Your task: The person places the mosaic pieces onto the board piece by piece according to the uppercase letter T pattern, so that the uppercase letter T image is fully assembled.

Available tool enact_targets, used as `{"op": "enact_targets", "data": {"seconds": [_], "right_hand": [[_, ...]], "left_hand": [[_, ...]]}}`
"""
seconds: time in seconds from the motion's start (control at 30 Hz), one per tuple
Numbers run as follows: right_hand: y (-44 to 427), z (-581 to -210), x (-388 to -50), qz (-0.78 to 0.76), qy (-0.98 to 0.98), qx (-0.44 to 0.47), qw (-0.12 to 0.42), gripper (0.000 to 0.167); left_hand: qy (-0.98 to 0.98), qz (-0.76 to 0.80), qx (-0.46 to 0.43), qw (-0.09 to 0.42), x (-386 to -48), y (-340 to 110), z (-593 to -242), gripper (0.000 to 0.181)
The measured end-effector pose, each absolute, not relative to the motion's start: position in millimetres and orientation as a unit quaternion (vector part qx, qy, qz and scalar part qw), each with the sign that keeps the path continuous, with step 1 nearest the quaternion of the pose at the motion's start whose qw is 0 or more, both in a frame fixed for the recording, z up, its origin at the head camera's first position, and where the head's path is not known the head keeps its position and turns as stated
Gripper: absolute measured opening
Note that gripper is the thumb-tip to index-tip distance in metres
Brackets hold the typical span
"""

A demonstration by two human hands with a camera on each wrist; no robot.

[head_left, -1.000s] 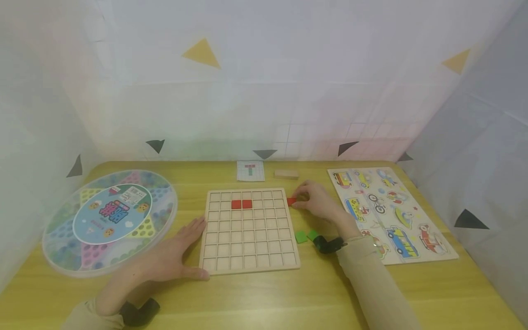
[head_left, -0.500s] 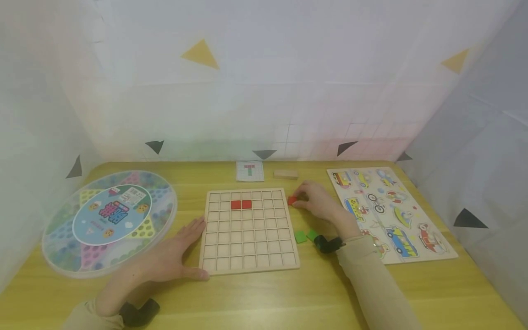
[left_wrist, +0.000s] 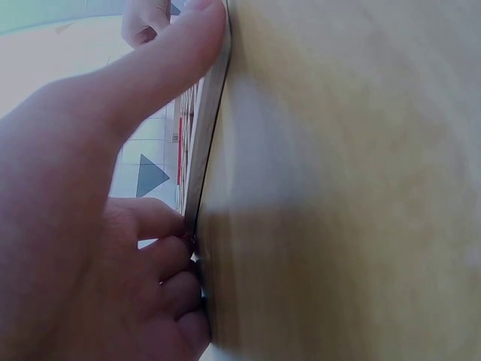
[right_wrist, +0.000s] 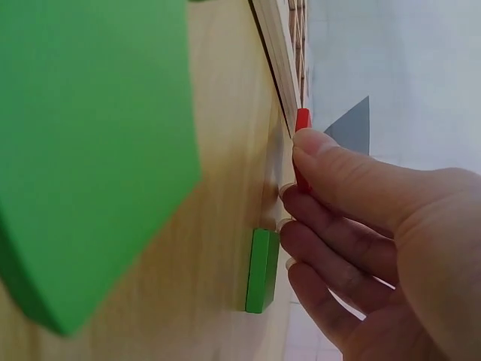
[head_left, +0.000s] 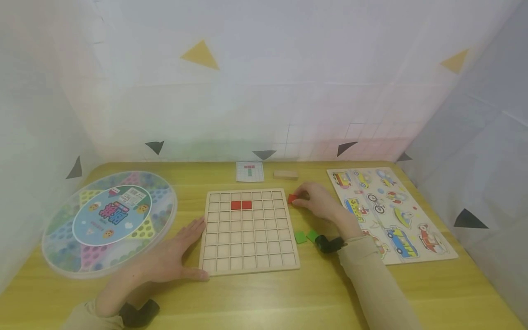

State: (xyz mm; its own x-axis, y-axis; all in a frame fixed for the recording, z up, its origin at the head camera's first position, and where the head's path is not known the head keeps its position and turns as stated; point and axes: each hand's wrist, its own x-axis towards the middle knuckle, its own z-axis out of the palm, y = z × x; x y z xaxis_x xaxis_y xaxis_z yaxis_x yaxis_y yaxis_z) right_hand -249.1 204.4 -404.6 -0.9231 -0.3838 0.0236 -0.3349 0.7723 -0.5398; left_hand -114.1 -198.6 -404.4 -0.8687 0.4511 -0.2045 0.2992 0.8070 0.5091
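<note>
A wooden grid board [head_left: 249, 259] lies in the middle of the table, with two red square tiles [head_left: 241, 205] side by side in its second row. My left hand [head_left: 169, 259] rests at the board's left side, thumb by the front left corner and fingers touching the left edge. Off the board's right edge, my right hand [head_left: 319, 201] pinches a red square tile [right_wrist: 303, 116] between thumb and fingers, just above the table. Two green square tiles [head_left: 300, 237] lie right of the board, one partly hidden by the black wrist camera.
Behind the board lie a pattern card [head_left: 250, 172] with a red and green T and a wooden block [head_left: 286, 174]. A round Chinese checkers set [head_left: 62, 229] lies at left, and a vehicle peg puzzle [head_left: 408, 247] at right. Pale cloth walls surround the table.
The red tile in my right hand has risen slightly and tilted, after lying nearly flat by the board's right edge. My left hand stays where it was.
</note>
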Motion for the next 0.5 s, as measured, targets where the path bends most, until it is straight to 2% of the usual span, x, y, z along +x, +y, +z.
{"op": "enact_targets", "data": {"seconds": [0.5], "right_hand": [[201.3,-400.2,-245.1,-0.317,0.933,-0.160,0.050,0.033]], "left_hand": [[0.937,0.238,0.198,0.160,-114.1,-198.0,-403.1,0.126]]}}
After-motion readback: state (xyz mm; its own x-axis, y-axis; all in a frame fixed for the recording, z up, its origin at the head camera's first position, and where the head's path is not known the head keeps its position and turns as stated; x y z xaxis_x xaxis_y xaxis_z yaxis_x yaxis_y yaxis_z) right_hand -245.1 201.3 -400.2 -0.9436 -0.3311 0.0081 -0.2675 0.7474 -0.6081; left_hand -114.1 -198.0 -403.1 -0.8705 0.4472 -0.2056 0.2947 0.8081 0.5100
